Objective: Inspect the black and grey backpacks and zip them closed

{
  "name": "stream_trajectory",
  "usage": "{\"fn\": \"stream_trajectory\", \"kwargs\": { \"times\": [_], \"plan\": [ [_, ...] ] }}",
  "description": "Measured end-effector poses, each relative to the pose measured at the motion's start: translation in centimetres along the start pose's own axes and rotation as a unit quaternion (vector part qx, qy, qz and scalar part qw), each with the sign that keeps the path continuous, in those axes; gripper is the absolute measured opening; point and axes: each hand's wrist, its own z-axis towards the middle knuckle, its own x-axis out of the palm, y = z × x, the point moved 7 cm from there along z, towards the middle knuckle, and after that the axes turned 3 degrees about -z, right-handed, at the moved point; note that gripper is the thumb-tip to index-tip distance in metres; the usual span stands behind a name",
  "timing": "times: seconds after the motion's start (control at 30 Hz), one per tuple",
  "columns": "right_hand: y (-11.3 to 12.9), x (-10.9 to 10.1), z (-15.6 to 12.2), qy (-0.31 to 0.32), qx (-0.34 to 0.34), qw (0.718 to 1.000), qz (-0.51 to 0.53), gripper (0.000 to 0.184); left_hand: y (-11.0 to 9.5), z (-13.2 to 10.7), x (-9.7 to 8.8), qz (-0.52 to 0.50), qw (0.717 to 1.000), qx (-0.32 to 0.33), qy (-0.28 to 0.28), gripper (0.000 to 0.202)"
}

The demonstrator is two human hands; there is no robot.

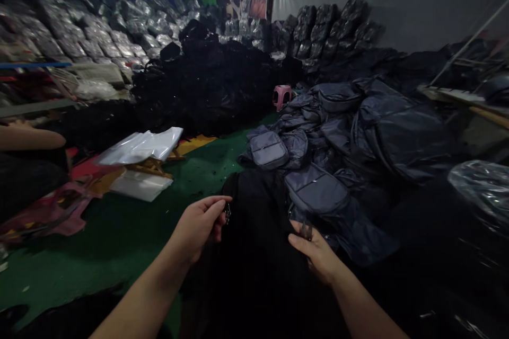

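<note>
My left hand point(198, 229) pinches a small metal zipper pull point(227, 214) at the top edge of a black fabric backpack point(254, 238). My right hand point(314, 254) holds a second metal zipper pull point(306, 231) at the other side of that bag's opening. The two hands stand apart, with the dark bag between them. A slate-grey backpack point(316, 188) with a front pocket lies just beyond my right hand. Most of the black bag's zipper is too dark to make out.
A heap of slate-grey backpacks point(338, 137) lies ahead on the right. Green flooring point(99, 259) spreads to the left, with white plastic sheets point(139, 147) on a wooden stand. A co-worker's arm point(27, 139) shows at far left. Black and silver bagged stacks point(199, 74) fill the back.
</note>
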Motion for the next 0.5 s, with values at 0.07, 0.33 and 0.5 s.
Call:
{"fn": "stream_trajectory", "kwargs": {
  "times": [0.07,0.33,0.5],
  "plan": [
    [-0.4,1.0,-0.5,0.044,0.01,0.999,-0.026,0.038,-1.3,1.5,-0.4,-0.031,0.999,0.013,-0.022,0.031],
    [-0.6,1.5,-1.4,0.03,0.003,0.998,-0.052,0.04,-3.4,8.9,0.6,-0.138,0.989,0.027,-0.045,0.017],
    [0.9,-3.8,-0.9,-0.183,-0.047,0.98,0.067,0.04,-2.5,6.7,-1.1,-0.16,0.982,0.093,-0.044,0.026]
  ]
}}
